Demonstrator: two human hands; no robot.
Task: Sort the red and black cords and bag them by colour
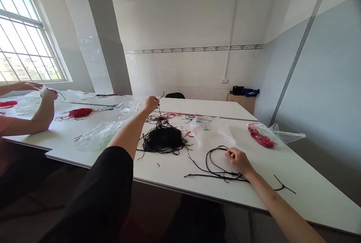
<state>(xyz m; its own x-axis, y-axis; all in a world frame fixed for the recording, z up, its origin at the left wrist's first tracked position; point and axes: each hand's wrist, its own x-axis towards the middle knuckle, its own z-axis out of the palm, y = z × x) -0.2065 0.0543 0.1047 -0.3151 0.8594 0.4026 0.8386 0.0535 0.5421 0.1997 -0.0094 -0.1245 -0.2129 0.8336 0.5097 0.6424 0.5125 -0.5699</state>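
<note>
Near edge: bare tabletop [175, 171] leaves a pass before the black cord pile [163, 139].
Above pile: a raised strand [159, 112] to the left hand [152, 103] obstructs crossing.
Right hand [237, 159]: loose black cords [210, 175] obstruct leftward sliding.
Clear bag [216, 132]: perhaps low enough to cross.

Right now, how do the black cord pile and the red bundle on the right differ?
The black cord pile lies uncovered; the red bundle sits in clear plastic. The left hand holds a strand above the pile; the bundle is untouched. Both rest on the white table.
</note>
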